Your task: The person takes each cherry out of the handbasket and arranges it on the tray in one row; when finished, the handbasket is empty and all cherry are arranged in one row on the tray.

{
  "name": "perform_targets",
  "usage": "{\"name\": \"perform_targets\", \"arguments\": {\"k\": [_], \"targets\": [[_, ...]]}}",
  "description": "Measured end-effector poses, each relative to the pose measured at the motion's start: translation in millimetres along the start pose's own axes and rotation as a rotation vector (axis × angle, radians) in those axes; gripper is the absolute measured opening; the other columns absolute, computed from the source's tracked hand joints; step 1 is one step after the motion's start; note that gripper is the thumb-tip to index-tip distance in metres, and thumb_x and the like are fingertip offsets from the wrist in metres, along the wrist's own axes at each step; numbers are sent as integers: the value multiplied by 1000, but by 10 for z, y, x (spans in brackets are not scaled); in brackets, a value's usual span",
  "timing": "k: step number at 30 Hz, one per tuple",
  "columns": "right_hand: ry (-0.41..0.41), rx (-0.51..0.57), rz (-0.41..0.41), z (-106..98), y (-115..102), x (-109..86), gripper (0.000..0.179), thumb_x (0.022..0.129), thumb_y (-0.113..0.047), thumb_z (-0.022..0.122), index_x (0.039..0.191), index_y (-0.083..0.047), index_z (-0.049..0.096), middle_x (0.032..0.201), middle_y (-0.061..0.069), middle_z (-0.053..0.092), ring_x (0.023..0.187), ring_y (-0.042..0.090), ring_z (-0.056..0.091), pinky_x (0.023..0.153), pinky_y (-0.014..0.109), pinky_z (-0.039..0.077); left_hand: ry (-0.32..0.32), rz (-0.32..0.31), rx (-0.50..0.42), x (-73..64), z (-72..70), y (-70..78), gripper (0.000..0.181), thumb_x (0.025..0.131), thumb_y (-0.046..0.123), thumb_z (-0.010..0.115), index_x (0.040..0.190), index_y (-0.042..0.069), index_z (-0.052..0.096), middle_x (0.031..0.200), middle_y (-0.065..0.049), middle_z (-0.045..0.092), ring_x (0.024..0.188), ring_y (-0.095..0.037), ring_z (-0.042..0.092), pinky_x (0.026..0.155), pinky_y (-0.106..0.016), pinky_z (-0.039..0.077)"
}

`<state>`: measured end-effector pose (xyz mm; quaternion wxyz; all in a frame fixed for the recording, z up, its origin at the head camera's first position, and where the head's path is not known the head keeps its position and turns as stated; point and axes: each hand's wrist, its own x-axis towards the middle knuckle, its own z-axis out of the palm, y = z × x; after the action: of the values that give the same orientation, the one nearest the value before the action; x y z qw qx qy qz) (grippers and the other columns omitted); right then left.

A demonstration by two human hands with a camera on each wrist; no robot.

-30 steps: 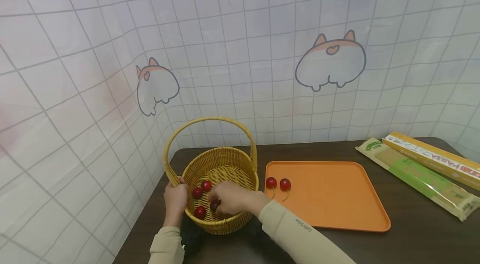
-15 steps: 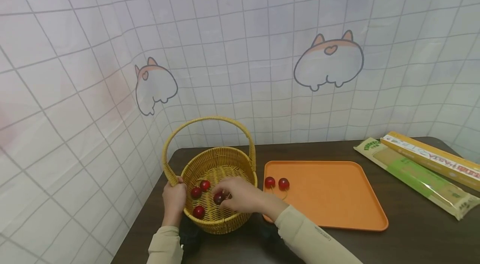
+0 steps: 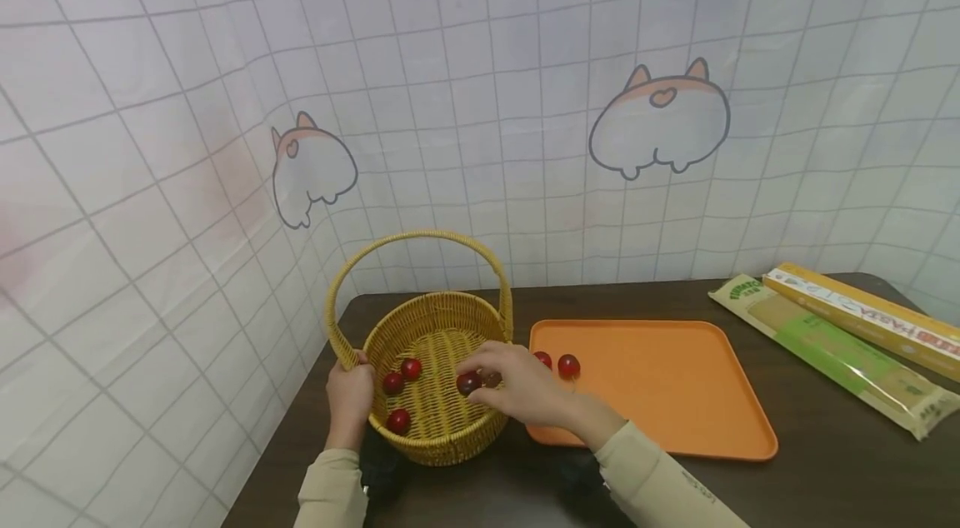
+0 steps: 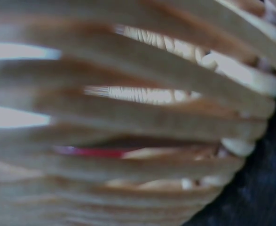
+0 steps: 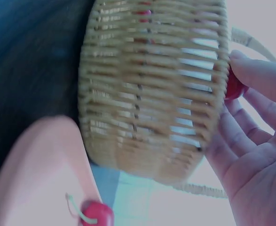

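Note:
My left hand point(image 3: 350, 401) grips the yellow wicker basket point(image 3: 446, 451) where its tall handle joins the left side of the rim. Between the thumb and fingers of my right hand point(image 3: 525, 385) is a dark red cherry point(image 3: 468, 383), held over the right part of the basket. Something dark shows behind it under the fingers, too hidden to tell. Three more cherries lie inside at the left, one cherry point(image 3: 399, 421) nearest the front. In the right wrist view the pinched cherry point(image 5: 234, 86) is beside the basket's rim. The left wrist view shows only blurred wicker weave point(image 4: 142, 113) up close.
Right of the basket lies an orange tray point(image 3: 660, 395) with two stemmed cherries near its left edge, one cherry point(image 3: 568, 366) fully visible. A green-labelled pasta packet point(image 3: 832, 353) and a yellow pasta box point(image 3: 870, 316) lie at the far right. A patterned cloth hangs behind the dark table.
My right hand has moved right and up from the basket's bottom, carrying the cherry towards the right rim. My left hand and the basket stay in place.

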<state>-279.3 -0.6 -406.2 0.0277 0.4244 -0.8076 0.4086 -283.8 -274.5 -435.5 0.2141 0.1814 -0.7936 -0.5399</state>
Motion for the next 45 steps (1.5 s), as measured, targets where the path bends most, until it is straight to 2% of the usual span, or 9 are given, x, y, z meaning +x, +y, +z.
{"name": "perform_targets", "arguments": {"k": [5,9,13,17,22,23,29,32,45], "targets": [[21,56,42,-147,10,-95,32,88,-13,71,120,-14,66,112,-2,60,96,12,64,78,23,52,-9,-8,-1,-1,-4,4,19,81,5,46,98,1,54,78,-8,47,70,-24,46,62,-34,39],[25,52,90,-248,40,-153,34,89,-13,70,122,-15,64,112,-6,58,96,10,63,77,25,52,-5,-15,6,-2,-7,0,20,81,4,46,99,1,54,79,-9,47,72,-25,46,63,-35,38],[23,17,95,-336,88,-195,36,88,-13,71,124,-15,64,111,-7,59,94,9,62,77,30,51,-4,-10,5,1,2,0,20,81,4,45,99,1,53,79,-9,46,73,-25,46,64,-35,38],[14,49,99,-427,141,-235,34,88,-13,71,122,-15,64,112,-4,58,97,11,62,81,30,52,-7,-8,2,10,17,-4,20,82,4,45,99,1,53,79,-9,47,73,-25,46,64,-35,39],[54,61,110,-552,214,-276,32,87,-9,71,119,-10,65,111,-1,59,98,13,64,81,29,53,-1,-5,14,17,33,-5,19,81,5,46,97,1,54,78,-8,47,71,-24,46,62,-34,38],[66,62,118,-581,227,-285,32,87,-8,71,119,-9,65,110,-1,59,97,14,64,77,29,54,1,-4,16,17,35,-3,19,80,5,46,97,1,54,77,-8,47,70,-24,46,62,-34,38],[135,-1,126,-756,325,-350,34,85,-6,72,118,-7,66,108,0,60,95,17,66,75,31,55,2,-5,10,11,37,14,19,80,4,47,97,0,54,78,-8,47,72,-25,46,63,-34,38],[158,-34,134,-825,387,-381,35,84,-6,74,118,-6,67,107,1,62,94,19,66,78,31,55,1,-11,8,8,29,17,20,80,4,46,98,0,54,80,-9,48,73,-26,47,64,-34,38],[148,-120,305,-1027,729,-593,35,83,-8,75,116,-3,67,106,5,62,95,24,66,75,35,55,12,-16,25,5,11,1,18,80,5,47,97,2,54,79,-9,49,72,-25,47,63,-34,39]]}}
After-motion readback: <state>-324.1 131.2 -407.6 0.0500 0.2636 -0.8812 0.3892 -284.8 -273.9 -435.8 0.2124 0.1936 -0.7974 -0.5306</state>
